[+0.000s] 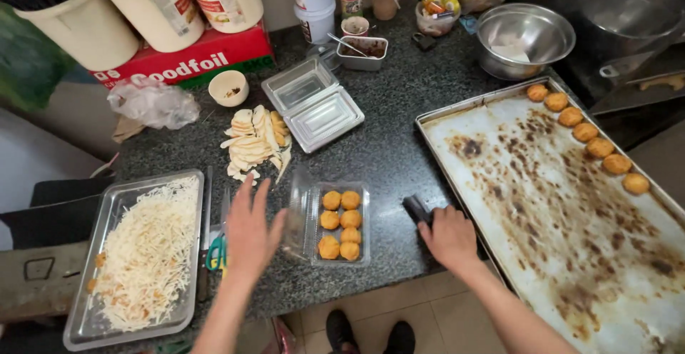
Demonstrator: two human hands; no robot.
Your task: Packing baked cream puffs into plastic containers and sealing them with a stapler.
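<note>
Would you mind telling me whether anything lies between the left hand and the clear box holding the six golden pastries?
Nothing visible does. The left hand hovers open just left of the clear box, beside its raised lid. The scissors lie under the hand's other side, and the right hand rests apart on a dark tool.

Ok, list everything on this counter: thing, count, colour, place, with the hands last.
Clear clamshell box: one, holding six golden-brown pastries, centre front.
Baking tray: one, stained metal, right; seven golden pastries along its far edge.
Shredded-cheese tray: one, metal, pale shreds, front left.
Empty clamshell boxes: clear stack, centre back.
Pale slices: one pile, cream, centre left.
Scissors: one, green-handled, beside the cheese tray.
Metal bowl: one, silver, back right.
Red carton: one, back left, under cream tubs.
Dark tool: one, black, at the right hand.
Left hand: open, hovering beside the clamshell box.
Right hand: touching the dark tool.
</note>
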